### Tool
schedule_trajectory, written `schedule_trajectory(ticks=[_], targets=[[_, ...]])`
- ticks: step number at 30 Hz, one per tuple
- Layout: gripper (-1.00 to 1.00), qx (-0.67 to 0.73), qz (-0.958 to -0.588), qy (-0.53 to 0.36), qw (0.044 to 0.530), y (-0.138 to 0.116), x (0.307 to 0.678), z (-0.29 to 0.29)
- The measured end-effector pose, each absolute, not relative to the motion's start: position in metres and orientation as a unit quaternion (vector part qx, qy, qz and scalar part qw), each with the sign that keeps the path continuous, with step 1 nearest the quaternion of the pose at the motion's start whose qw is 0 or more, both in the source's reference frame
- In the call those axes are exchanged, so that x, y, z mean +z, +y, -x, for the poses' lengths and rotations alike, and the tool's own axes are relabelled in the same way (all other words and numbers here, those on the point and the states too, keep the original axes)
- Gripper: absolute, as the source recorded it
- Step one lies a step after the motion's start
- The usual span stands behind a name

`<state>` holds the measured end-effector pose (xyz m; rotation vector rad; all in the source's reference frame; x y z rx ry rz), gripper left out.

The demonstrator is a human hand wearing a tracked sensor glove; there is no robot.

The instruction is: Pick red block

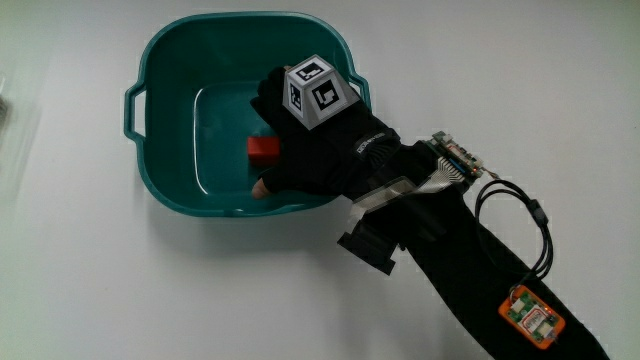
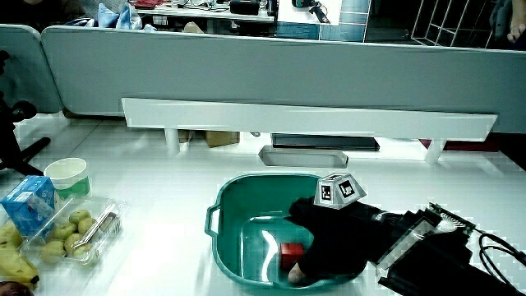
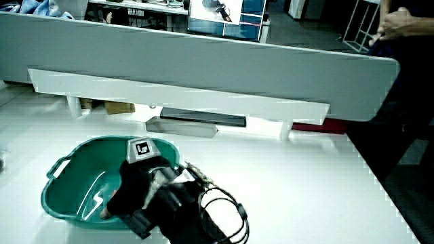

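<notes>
Hand (image 1: 315, 140) in teal tub (image 1: 165, 60), on red block (image 1: 263, 149)

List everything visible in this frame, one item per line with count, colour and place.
Basin: one, teal, on the white table.
Red block: one, inside the basin, under the hand.
Carton: one, blue, at the table's edge beside a pale cup.
Clear tray of green fruit: one, beside the carton.
Partition: one, grey.
Hand: one, black glove with a patterned cube, inside the basin, fingers around the block.
</notes>
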<state>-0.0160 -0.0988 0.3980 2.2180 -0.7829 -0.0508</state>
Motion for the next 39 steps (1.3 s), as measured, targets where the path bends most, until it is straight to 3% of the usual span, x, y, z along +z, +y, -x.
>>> schedule_trajectory(ticks=[7, 39], targets=[[0.00, -0.034, -0.868, -0.298, 0.397, -0.100, 0.406, 0.023], [0.59, -0.015, -0.867, -0.313, 0.387, -0.098, 0.416, 0.038]])
